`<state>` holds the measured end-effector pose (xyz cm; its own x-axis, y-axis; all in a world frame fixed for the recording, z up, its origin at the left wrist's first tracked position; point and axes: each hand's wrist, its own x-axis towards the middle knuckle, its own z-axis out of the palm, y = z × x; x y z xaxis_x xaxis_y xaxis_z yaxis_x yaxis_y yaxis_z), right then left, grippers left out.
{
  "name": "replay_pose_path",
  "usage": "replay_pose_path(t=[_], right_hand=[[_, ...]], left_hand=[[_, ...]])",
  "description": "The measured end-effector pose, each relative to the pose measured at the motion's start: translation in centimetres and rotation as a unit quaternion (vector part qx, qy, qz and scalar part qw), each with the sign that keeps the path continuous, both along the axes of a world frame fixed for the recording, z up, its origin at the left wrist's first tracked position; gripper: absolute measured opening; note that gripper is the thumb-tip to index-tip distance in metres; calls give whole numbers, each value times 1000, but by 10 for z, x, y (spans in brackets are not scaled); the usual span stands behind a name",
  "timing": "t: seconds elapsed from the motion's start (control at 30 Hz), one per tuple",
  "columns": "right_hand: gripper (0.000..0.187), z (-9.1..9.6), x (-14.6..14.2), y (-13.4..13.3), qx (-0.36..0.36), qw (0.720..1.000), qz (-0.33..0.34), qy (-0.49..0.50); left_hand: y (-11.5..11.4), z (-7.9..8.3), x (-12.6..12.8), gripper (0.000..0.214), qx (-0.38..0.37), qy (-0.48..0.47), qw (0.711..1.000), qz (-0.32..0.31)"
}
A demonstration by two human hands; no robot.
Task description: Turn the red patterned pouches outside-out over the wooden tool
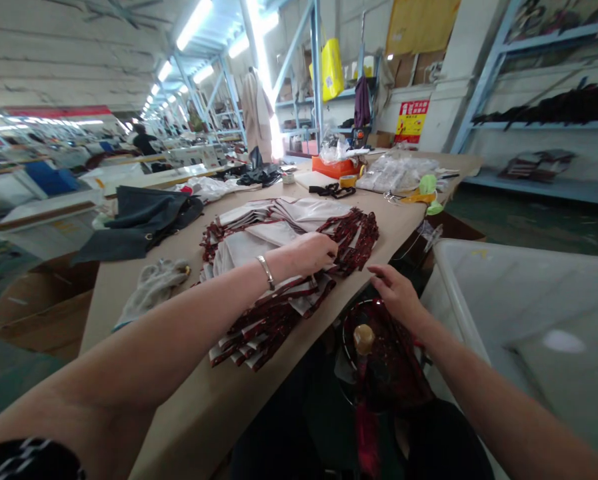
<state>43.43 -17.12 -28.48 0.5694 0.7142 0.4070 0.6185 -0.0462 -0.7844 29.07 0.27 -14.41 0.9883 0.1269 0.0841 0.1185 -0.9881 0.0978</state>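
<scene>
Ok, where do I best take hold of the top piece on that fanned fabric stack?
Probably by its red-trimmed end, coming from the right-hand table edge. The fabric stack lies flat and overlapped, trimmed ends fanned toward that edge, so a pinch there should separate one. The left hand rests there, right hand beside it.

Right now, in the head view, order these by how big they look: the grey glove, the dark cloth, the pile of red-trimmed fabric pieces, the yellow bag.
1. pile of red-trimmed fabric pieces
2. dark cloth
3. grey glove
4. yellow bag; it hangs far from the camera, so its real size is unsure.
</scene>
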Motion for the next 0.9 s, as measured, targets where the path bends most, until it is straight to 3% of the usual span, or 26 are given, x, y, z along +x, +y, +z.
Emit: replay_pose_path(t=[0.1,0.23,0.3,0.47,0.57,0.67,0.73,0.8,0.9], right_hand=[[42,54,-19,35,86,992,84,26],[49,96,-42,56,155,968,168,107],[52,106,-50,60,162,962,199,93],[42,108,-60,62,143,979,141,-46],[14,110,-69,50,80,985,142,-60],[21,125,-73,30,49,990,113,-66],[15,138,-71,14,72,990,119,27],[18,149,-67,1,130,969,116,175],[27,157,-66,-15,224,923,53,308]], left_hand=[[-4,20,-5,17,-67,-74,995,-25],[-15,42,-21,17,-160,-152,975,-17],[-21,47,-28,15,-200,-178,963,-35],[-31,48,-44,13,-241,-234,941,-42],[-30,46,-51,13,-235,-261,936,-28],[-34,49,-55,11,-231,-306,924,-16],[-46,53,-60,19,-207,-382,901,-6],[-68,54,-68,31,-182,-442,878,-15],[-107,42,-79,21,-175,-421,888,-60]])
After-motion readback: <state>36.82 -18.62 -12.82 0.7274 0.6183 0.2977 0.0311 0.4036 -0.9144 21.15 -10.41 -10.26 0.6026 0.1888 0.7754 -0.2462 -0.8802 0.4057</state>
